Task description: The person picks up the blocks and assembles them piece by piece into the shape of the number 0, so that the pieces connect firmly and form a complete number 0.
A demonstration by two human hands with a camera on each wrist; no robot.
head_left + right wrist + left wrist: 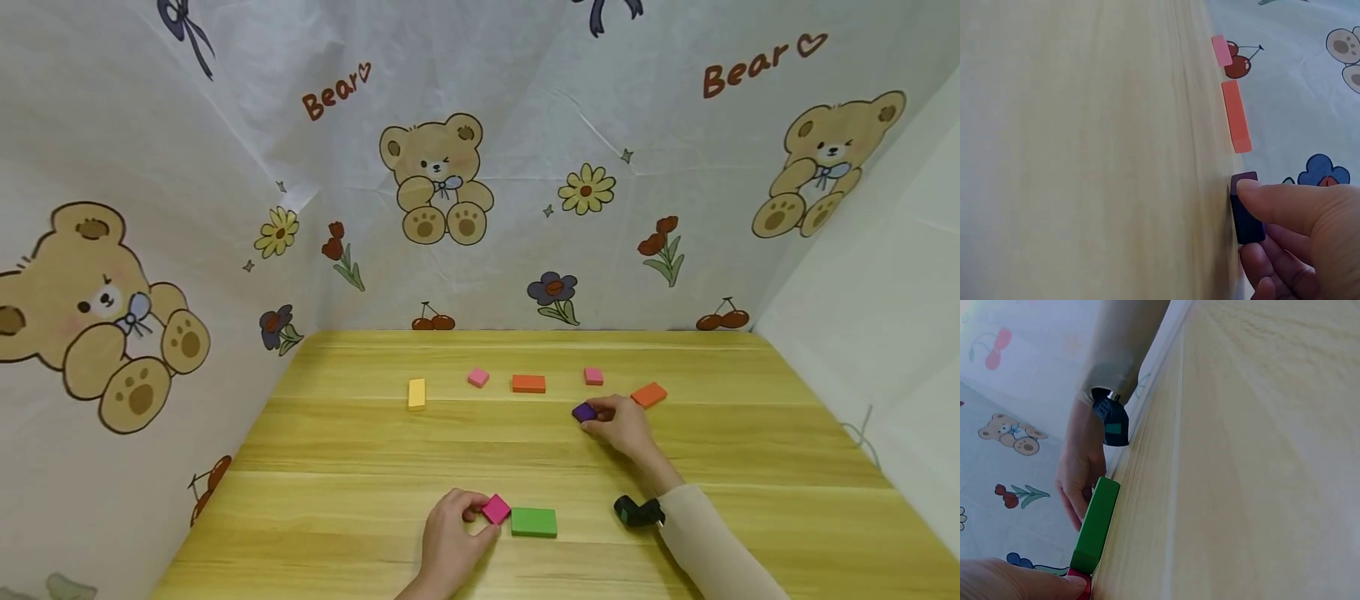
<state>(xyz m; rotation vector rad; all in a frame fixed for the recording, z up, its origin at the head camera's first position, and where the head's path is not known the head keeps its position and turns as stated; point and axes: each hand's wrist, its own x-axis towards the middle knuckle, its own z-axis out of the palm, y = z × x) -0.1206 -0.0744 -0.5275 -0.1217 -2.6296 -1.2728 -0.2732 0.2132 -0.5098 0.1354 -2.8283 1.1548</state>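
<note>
On the counter [337, 500], your left grip [453, 537] pinches the magenta block [496, 509] beside the green block [534, 522], your right grip [625, 427] the purple block [583, 412] farther back, five loose blocks [528, 384] unplaced: probably early on.

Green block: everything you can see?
The green block is a plain, smooth rectangular slab, longer than wide; wood or plastic, unclear. It lies flat on the wood-grain table, long side running across the head view, unheld. The magenta block pinched by the left hand sits at its left end, touching or nearly so.
</note>
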